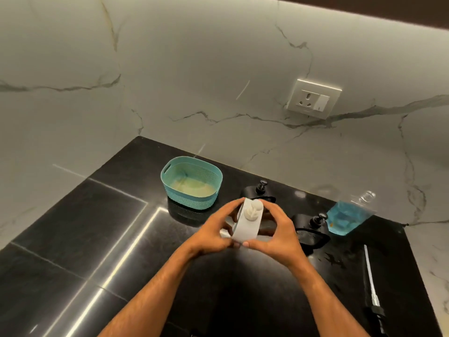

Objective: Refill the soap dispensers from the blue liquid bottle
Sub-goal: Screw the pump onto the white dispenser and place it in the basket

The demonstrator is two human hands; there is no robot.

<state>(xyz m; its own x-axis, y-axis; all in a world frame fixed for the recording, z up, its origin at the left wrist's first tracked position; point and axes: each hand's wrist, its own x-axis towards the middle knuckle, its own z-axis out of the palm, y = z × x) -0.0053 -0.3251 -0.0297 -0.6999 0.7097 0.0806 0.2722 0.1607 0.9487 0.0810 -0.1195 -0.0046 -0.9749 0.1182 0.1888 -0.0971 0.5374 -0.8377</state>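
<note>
Black counter (73,251), white dispenser (246,223) up.
L hand (213,233) + R hand (274,235) both grip it; pump on. Next, I judge: unscrew, fetch blue bottle (347,215).

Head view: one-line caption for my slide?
Both hands, left hand and right hand, grip a white soap dispenser over the black counter.

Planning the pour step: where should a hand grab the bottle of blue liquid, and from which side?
Probably grip the bottle round its wide lower body, coming from its left, the open counter side. It stands near the wall with its clear neck tipped away, so the top looks awkward to hold. The nearer black dispenser sits just left of it, so come in above its pump.
</note>
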